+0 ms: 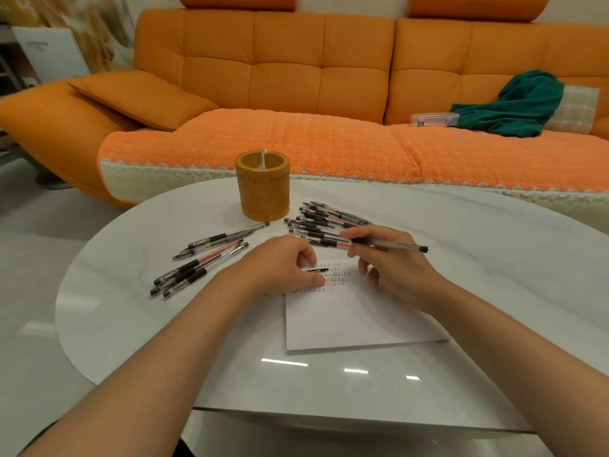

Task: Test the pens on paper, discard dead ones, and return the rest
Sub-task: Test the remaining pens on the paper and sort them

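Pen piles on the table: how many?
2: left pile beside the paper; far pile behind the right hand, which holds one pen. Some may be hidden.

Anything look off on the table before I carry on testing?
Only the pen holder: clear film seems to wrap it, with a twist standing in its mouth, which may block returning pens. The pen piles and paper lie orderly; the right hand holds a pen, the left hand what looks like a cap.
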Tool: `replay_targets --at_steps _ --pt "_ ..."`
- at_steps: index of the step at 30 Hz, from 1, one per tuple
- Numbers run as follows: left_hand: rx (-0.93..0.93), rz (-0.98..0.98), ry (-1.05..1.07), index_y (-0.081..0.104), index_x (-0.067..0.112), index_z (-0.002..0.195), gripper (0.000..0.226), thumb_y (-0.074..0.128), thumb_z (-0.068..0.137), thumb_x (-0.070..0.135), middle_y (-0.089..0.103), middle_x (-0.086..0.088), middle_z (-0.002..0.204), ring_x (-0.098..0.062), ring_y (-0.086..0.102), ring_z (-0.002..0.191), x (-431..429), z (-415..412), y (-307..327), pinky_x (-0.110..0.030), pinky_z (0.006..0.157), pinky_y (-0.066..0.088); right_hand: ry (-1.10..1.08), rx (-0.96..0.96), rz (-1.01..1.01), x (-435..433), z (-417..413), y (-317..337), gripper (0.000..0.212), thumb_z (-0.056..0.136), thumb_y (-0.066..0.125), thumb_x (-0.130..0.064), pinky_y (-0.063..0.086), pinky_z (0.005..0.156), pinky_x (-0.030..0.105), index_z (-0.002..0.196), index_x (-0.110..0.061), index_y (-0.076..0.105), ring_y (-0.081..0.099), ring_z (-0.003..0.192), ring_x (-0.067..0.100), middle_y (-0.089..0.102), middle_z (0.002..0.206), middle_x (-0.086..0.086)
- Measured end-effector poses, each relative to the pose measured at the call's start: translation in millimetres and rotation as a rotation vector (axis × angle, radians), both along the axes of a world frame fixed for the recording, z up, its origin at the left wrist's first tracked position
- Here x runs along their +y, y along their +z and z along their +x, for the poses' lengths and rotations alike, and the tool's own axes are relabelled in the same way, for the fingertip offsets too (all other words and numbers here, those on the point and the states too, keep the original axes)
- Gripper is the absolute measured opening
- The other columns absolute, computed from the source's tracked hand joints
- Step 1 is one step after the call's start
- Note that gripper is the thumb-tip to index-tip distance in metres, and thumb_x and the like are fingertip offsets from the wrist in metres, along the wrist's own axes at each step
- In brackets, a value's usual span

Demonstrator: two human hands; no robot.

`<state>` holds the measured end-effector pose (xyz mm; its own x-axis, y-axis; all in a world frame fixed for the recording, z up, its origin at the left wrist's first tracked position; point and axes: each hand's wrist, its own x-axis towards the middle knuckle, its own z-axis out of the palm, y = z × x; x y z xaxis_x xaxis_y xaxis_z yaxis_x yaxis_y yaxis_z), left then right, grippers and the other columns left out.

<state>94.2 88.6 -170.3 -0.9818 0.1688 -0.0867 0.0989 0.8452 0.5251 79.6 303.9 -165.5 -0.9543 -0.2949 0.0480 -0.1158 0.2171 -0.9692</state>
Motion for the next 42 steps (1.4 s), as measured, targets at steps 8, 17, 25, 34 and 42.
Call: replay_targets --at_steps 8,17,25,34,42 --pt "0.006 -0.056 -0.018 0.066 0.033 0.11 0.025 0.074 0.086 0.038 0.062 0.014 0.099 -0.003 0.056 0.083 -8 7 13 -0.019 0.065 0.044 0.114 -0.268 -0.288 2 -1 15 0.037 0.104 0.036 0.003 0.06 0.066 0.046 0.125 -0.005 0.065 0.066 0.076 0.035 0.064 0.102 0.023" --pt "0.123 -0.004 0.047 0.066 0.037 0.096 0.01 0.073 0.089 0.035 0.065 0.02 0.09 -0.003 0.061 0.084 -9 8 12 -0.025 0.07 0.053 0.017 0.198 0.388 4 -13 8 0.021 0.091 0.066 -0.013 0.053 0.066 0.032 0.102 -0.031 0.063 0.063 0.068 0.011 0.064 0.098 -0.006" --pt "0.164 0.05 0.056 0.066 0.035 0.097 0.011 0.074 0.088 0.033 0.065 0.018 0.09 -0.005 0.06 0.082 -9 8 14 -0.035 0.076 0.056 0.013 0.335 0.629 3 -11 4 0.022 0.09 0.066 -0.02 0.052 0.09 0.034 0.101 -0.036 0.074 0.061 0.102 0.004 0.07 0.107 -0.019" --pt "0.183 0.088 0.071 0.067 0.035 0.096 0.009 0.073 0.089 0.035 0.065 0.016 0.087 -0.005 0.06 0.082 -10 8 13 -0.036 0.077 0.056 0.03 0.367 0.649 -3 -9 3 0.021 0.091 0.064 -0.02 0.049 0.08 0.026 0.102 -0.035 0.074 0.056 0.088 -0.001 0.068 0.106 -0.02" --pt "0.115 0.185 -0.02 0.072 0.033 0.084 0.017 0.061 0.097 0.036 0.073 0.015 0.08 -0.008 0.067 0.079 -1 11 16 -0.038 0.078 0.057 0.123 0.438 0.622 -2 -8 3 0.027 0.095 0.06 -0.025 0.044 0.075 0.026 0.12 -0.035 0.063 0.056 0.081 -0.002 0.063 0.1 -0.022"
